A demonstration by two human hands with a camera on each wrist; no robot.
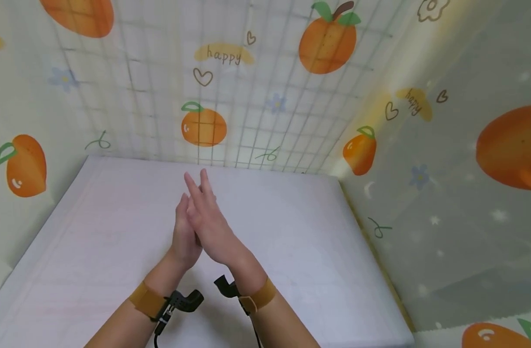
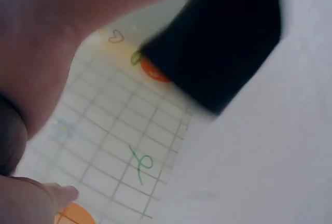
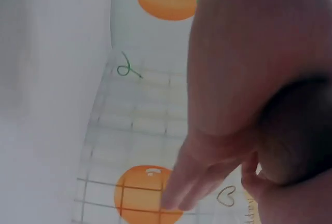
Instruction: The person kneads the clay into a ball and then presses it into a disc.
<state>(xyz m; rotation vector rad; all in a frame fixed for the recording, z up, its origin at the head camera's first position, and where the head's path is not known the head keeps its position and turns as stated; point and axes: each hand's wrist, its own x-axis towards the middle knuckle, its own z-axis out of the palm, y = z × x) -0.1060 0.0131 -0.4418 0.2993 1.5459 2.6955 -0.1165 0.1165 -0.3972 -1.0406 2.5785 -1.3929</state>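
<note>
Over the middle of the white table point(image 1: 291, 241), both hands are raised with their palms brought together. My left hand point(image 1: 184, 241) is upright on the left, fingers pointing away and partly covered by the other hand. Against it lies my right hand point(image 1: 215, 234), its fingers extended and slightly spread. Between the palms, a dark rounded shape point(image 3: 295, 136) shows in the right wrist view, and at the left edge of the left wrist view; I cannot tell whether it is a held thing or shaded skin. The facing palm surfaces are mostly hidden.
A wire grid behind a fruit-print sheet point(image 1: 256, 92) rises at the table's far edge. Printed sheets also stand along the left and right sides. Each wrist wears a brown strap point(image 1: 149, 300) with a black camera point(image 1: 184, 300) and a cable.
</note>
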